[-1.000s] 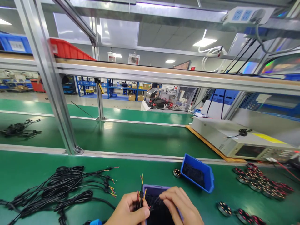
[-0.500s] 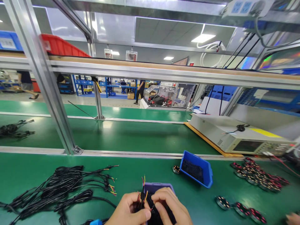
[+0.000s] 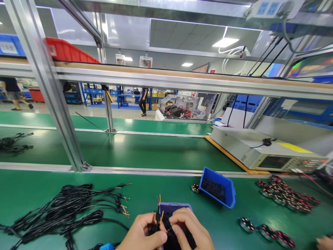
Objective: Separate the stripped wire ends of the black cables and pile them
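Observation:
My left hand (image 3: 146,232) is closed on a black cable end (image 3: 157,218), whose red and yellow wires stick up and out between the fingers. Close beside it, my right hand (image 3: 191,227) pinches a thin dark wire (image 3: 169,230) between thumb and fingertips. Both hands are over a purple bin (image 3: 177,207) holding black pieces, partly covered by the hands. To the left lies a heap of black cables (image 3: 70,201) with bare coloured wire ends pointing right.
A tilted blue bin (image 3: 229,194) of small black parts stands behind, with a round motor part (image 3: 195,188) beside it. More round coil parts (image 3: 283,194) lie at right. A grey instrument (image 3: 267,146) stands behind them. Another person's hand (image 3: 324,242) shows at the right edge.
My hands stay almost where they were, the right one shifted very slightly. In the background, two people walking have moved to the left.

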A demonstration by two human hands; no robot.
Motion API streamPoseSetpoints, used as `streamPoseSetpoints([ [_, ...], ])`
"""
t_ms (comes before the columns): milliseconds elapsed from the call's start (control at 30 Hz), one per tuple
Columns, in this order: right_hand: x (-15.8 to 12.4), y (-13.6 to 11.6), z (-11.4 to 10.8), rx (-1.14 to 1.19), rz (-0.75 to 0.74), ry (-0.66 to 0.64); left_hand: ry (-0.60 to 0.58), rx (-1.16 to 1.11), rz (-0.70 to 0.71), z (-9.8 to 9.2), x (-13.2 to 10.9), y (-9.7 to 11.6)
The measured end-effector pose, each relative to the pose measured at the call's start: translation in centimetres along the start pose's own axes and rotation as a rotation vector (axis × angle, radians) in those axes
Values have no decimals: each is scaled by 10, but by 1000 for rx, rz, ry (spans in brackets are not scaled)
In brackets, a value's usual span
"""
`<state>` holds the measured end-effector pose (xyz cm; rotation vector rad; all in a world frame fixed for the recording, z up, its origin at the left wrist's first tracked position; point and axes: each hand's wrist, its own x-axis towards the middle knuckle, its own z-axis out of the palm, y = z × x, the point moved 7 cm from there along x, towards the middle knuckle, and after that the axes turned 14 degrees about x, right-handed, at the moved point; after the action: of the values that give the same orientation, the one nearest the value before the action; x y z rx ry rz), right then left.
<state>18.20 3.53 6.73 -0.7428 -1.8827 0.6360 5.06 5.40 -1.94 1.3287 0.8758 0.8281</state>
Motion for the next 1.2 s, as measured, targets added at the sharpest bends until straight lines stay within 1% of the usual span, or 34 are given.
streamPoseSetpoints([
  [100,1,1,2,2,7,-25,7,0,-9,0,-1,1],
  [267,0,0,1,-3,7,-4,6,12,-17,-1,-1,-2],
  [367,0,1,2,29,29,-29,7,29,-4,-1,0,-3],
  [567,3,-7,5,126,-30,-102,26,11,19,-1,-2,6],
  [633,3,-7,7,139,-33,-115,16,-8,32,-1,-3,9],
  [700,1,-3,9,135,-10,-123,0,-16,32,-1,-5,8],
  [800,-3,8,13,137,64,-129,-9,-19,31,-1,-5,2],
  [967,-7,17,19,233,148,-147,-15,-32,91,-1,-8,1],
  [1033,-5,16,15,225,152,-141,-7,-7,112,-4,-9,3],
  [1100,-4,14,6,164,148,-139,31,38,137,-10,-10,5],
  [1133,-3,14,0,111,149,-142,61,49,135,-13,-9,5],
  [1200,-5,17,-14,-55,153,-134,135,12,81,-18,-7,1],
])
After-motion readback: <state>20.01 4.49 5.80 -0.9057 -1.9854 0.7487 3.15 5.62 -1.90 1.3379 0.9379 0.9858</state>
